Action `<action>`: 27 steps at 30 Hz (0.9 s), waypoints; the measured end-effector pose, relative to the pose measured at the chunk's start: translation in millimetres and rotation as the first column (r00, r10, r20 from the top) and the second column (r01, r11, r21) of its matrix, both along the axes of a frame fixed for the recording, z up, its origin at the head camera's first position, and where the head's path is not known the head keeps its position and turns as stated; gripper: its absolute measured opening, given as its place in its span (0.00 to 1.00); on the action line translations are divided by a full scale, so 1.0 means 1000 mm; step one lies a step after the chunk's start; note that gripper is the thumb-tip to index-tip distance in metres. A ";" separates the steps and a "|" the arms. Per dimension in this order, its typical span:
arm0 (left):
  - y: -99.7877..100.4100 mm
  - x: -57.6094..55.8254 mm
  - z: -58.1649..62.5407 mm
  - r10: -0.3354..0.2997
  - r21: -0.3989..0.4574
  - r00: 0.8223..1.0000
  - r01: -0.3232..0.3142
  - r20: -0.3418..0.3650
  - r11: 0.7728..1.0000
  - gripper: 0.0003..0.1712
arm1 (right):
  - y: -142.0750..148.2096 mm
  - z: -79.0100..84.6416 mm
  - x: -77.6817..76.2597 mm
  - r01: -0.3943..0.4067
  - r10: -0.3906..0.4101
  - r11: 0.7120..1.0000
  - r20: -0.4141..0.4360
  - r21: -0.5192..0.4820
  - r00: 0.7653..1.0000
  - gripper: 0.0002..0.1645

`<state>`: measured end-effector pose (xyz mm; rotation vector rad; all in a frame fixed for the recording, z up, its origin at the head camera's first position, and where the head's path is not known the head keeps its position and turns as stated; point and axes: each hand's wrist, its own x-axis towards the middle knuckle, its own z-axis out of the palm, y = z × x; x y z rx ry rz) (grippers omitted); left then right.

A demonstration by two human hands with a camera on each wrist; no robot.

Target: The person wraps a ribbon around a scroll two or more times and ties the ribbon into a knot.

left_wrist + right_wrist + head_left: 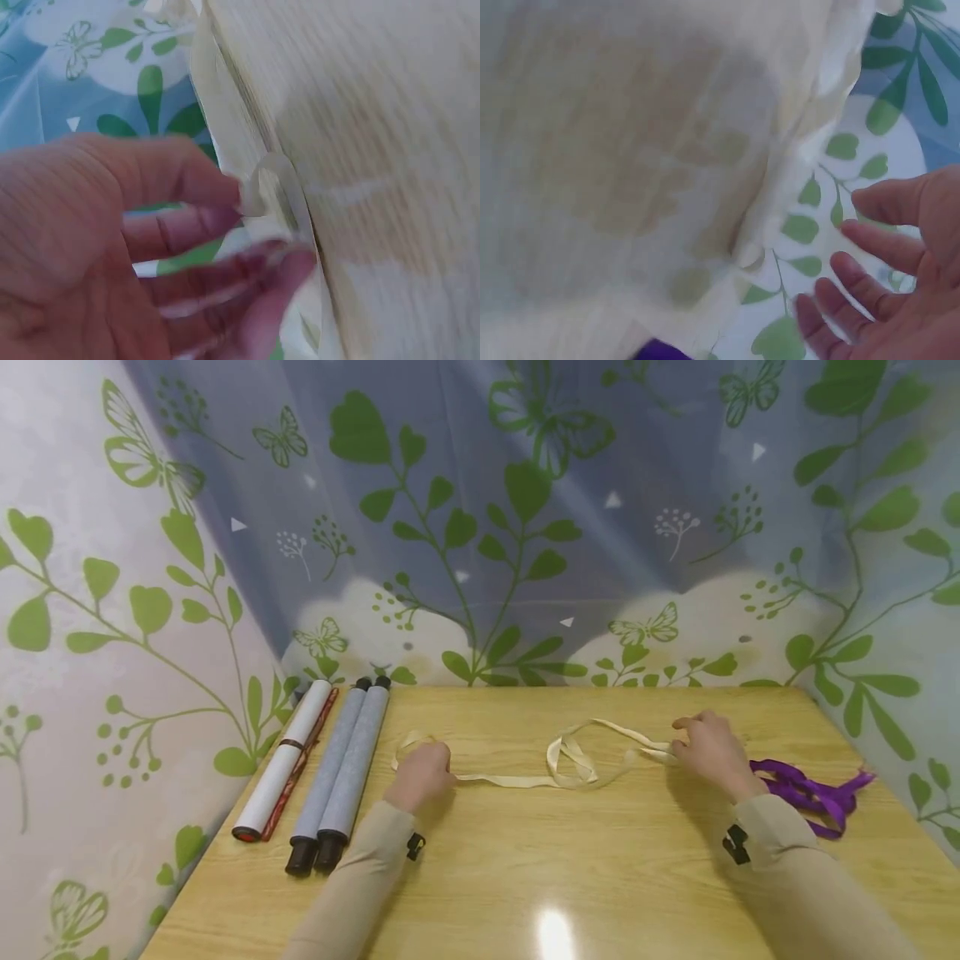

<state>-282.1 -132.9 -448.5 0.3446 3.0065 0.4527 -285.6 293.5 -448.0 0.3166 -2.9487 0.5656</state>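
Observation:
A cream ribbon [510, 781] lies across the wooden table, with a tangle of loops in its middle. My left hand [423, 772] pinches it near its left end; a small loop stands out behind that hand. In the left wrist view the ribbon [255, 195] is between thumb and fingertips of my left hand [172, 232]. My right hand [711, 752] is by the ribbon's right end. The right wrist view shows this hand [892, 277] with thumb and fingers apart and nothing between them. Beside the right wrist lies a bunched purple ribbon [813, 797].
Two grey rolled scrolls [341, 768] with dark end knobs lie at the table's left. Left of them is a white scroll [285, 760] with a red edge and a dark tie. A leaf-patterned curtain [525, 568] stands behind the table [570, 852].

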 end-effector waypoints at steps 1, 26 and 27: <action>0.000 0.001 0.000 0.026 -0.032 1.000 -0.026 -0.008 0.999 0.09 | -0.003 -0.002 0.001 -0.026 0.026 1.000 0.003 -0.010 1.000 0.22; 0.036 0.011 -0.015 -0.250 -0.103 0.968 0.245 -0.036 0.964 0.09 | -0.022 0.006 0.001 -0.093 0.117 0.968 0.090 -0.234 0.989 0.15; 0.033 0.011 -0.013 -0.237 -0.123 0.971 0.232 -0.026 0.965 0.09 | -0.015 0.009 0.001 -0.059 0.080 0.971 0.081 -0.231 0.993 0.16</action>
